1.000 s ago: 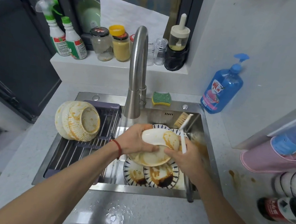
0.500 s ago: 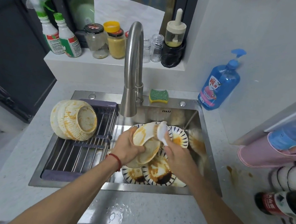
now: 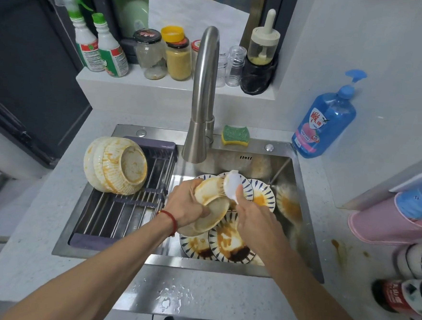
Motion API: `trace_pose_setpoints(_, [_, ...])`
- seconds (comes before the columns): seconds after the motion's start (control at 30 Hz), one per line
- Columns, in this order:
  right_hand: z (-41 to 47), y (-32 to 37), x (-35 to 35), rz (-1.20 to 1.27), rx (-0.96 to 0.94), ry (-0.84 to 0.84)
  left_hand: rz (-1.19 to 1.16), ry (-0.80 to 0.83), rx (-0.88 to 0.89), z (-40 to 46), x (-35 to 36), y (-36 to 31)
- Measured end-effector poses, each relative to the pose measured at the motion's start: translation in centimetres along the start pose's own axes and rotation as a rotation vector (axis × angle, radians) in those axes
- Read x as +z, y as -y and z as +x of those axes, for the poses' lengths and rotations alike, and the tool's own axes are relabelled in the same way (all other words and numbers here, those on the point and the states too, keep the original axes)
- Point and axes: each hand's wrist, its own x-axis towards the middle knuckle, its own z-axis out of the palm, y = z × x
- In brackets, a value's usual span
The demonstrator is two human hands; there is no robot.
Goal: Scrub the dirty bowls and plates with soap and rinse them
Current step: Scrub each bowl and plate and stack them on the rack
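**Inspector:** Your left hand (image 3: 185, 205) grips two stained bowls (image 3: 211, 205) over the sink (image 3: 306, 216); your right hand (image 3: 252, 216) clamps a brush (image 3: 232, 185) against the upper one.

**Operator:** Which step?

**Inspector:** Scrubbing, I judge. Next you need soap (image 3: 323, 122), then rinsing under the tap (image 3: 202, 96). Dirty plates (image 3: 226, 246) wait below; more bowls on the rack (image 3: 116, 164).

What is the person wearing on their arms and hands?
Both forearms are bare, with no sleeves showing and no gloves. The left hand has a thin red string bracelet around its wrist. The right hand and its wrist wear nothing: no watch, band or ring shows.
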Motion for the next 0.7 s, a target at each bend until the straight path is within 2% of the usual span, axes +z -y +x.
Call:
trace_pose_setpoints(0.1, [-1.7,1.9,1.2,-0.026,-0.112,0.027,-0.004,0.014,0.013,0.1,-0.5,0.3])
trace_pose_setpoints(0.23, [0.4,1.1,-0.1,-0.033,0.010,0.002,0.031,0.013,0.024,-0.1,-0.7,0.2])
trace_pose_setpoints(0.37, [-1.5,3.4,1.6,-0.085,-0.150,0.001,0.016,0.001,0.058,0.0,-1.2,0.2])
trace_pose_setpoints(0.5, [0.7,1.9,1.0,-0.053,-0.031,-0.005,0.009,0.009,0.051,-0.2,-1.8,0.6])
trace_pose_setpoints(0.6, [-1.0,3.5,1.9,0.021,-0.123,0.009,-0.020,-0.011,0.060,-0.4,-2.3,0.9])
trace_pose_setpoints(0.7, [1.1,1.7,0.5,0.113,0.031,0.021,-0.059,-0.004,0.075,-0.6,-3.1,1.3])
